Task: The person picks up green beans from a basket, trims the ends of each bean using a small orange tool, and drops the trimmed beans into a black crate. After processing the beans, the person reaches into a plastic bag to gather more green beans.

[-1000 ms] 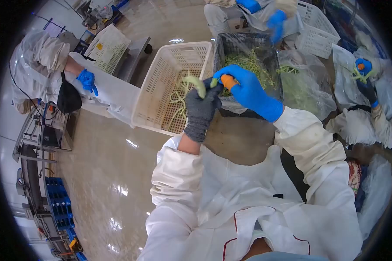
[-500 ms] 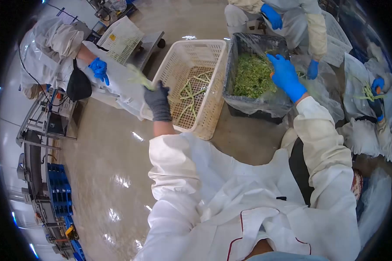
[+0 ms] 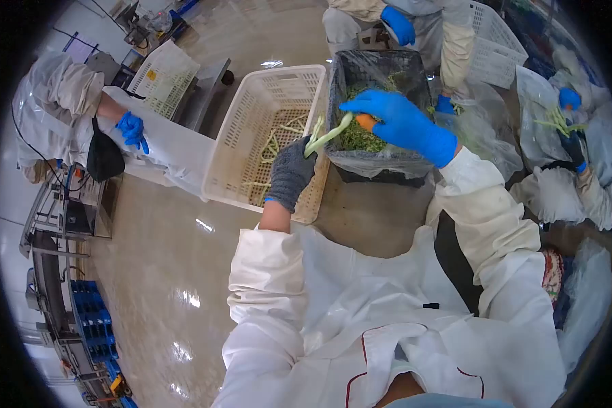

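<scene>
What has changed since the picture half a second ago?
The left hand has moved right across the white crate, holding a green stalk; whether it is the same one is unclear. The right hand has moved left over the dark bin, towards the stalk. Crate and bin stay side by side.

On the left, a black pouch hangs beside a person in white, and beyond them a pale crate with a small orange mark rests on a grey cart, near dark equipment. Along the left edge, a long metal machine stands behind a blue stack, with something yellow, too small to make out, near the shiny floor. At the upper right, another person is close to a white crate, while a clear bag lies lower right beside a red-patterned cloth.
</scene>
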The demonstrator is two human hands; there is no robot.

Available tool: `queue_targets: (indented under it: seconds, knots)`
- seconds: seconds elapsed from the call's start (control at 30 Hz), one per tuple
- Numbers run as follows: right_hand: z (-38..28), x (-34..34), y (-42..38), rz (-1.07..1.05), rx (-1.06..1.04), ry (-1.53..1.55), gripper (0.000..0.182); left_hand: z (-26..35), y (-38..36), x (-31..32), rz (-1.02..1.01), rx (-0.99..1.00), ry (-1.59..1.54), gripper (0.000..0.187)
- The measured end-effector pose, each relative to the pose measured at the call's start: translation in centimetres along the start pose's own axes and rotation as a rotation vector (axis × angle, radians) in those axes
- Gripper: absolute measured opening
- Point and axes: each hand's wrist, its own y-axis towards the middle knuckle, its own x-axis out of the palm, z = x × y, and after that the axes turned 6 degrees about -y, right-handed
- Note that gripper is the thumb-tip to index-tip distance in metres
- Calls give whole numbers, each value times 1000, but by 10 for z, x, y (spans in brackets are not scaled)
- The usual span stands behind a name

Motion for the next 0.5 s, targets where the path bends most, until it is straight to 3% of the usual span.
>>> queue_targets:
  seconds: [0.07, 0.17, 0.3, 0.4, 0.5]
  knots:
    - [9, 4, -6, -108, -21, -132, 33, 2, -1, -5, -58, -48, -36, 35]
    - [10, 4, -10, -175, -27, -224, 24, 47, 6, -41, -324, -504, -540, 36]
    - [-4, -7, -10, -55, -36, 70, 21, 67, 8, -62, -318, -447, -989, 35]
    - [-17, -22, -1, -69, 277, 777, 19, 77, 5, -63, -300, -367, -1097, 34]
    - [-34, 12, 1, 166, 148, 832, 18, 74, 0, -43, -270, -314, -1124, 38]
